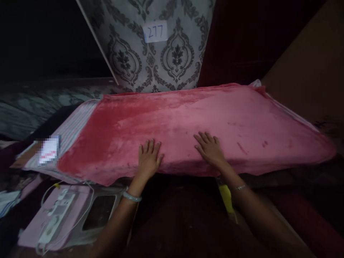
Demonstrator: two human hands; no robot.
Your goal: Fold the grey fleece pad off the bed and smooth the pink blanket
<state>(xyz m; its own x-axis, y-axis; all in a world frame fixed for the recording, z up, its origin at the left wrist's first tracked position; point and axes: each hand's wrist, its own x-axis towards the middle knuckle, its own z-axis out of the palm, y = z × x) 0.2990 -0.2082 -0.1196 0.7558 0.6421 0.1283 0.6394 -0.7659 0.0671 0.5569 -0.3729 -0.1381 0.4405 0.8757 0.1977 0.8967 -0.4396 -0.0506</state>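
A pink plush cloth [177, 122] covers a long flat surface in front of me, with darker red patches at its left side. Palm down near the front edge, my left hand [149, 157] lies on the cloth with its fingers spread. To the right of it, my right hand [211, 147] also rests flat on the plush, fingers apart. Neither hand holds anything. At the left, a striped cloth [77, 122] shows beyond the pink one. A few small dark marks dot the right part of the plush.
A white power strip [56, 215] with a white cord lies on a pink board [77, 208] at lower left. A blurred-out white card [49, 150] sits on the striped cloth. Behind stands a patterned wall panel [150, 68] with a paper [156, 31] reading 277. Something yellow [226, 199] hangs below my right wrist.
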